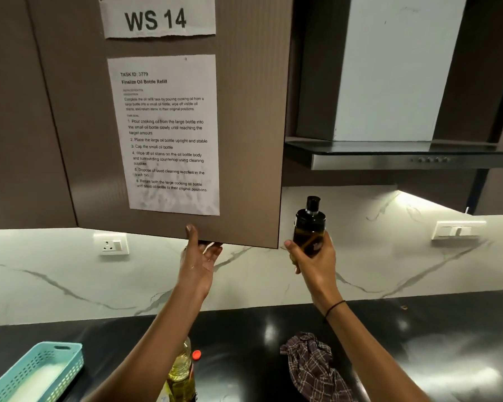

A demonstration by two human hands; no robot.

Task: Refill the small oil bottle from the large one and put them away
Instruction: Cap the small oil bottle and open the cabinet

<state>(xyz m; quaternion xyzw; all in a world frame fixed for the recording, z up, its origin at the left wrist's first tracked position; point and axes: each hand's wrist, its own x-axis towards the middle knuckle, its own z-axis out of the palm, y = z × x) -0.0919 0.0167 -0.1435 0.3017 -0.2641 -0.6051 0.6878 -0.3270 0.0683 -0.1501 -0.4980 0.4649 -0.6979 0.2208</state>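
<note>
My right hand (314, 261) grips the small oil bottle (309, 224), a dark glass bottle with a black cap, held upright in front of the marble backsplash, just right of the cabinet door's lower corner. My left hand (199, 253) grips the bottom edge of the brown wall cabinet door (244, 140), thumb on the front face and fingers under the edge. The large oil bottle (180, 372) of yellow oil stands uncapped on the black counter, partly hidden by my left forearm. Its red cap (196, 354) lies just beside it.
A checked cloth (311, 364) lies crumpled on the black counter (418, 343). A teal plastic basket (38, 372) sits at the lower left. A task sheet (166, 132) is taped to the door. A range hood (389, 153) juts out at the right. A socket (112, 245) is on the backsplash.
</note>
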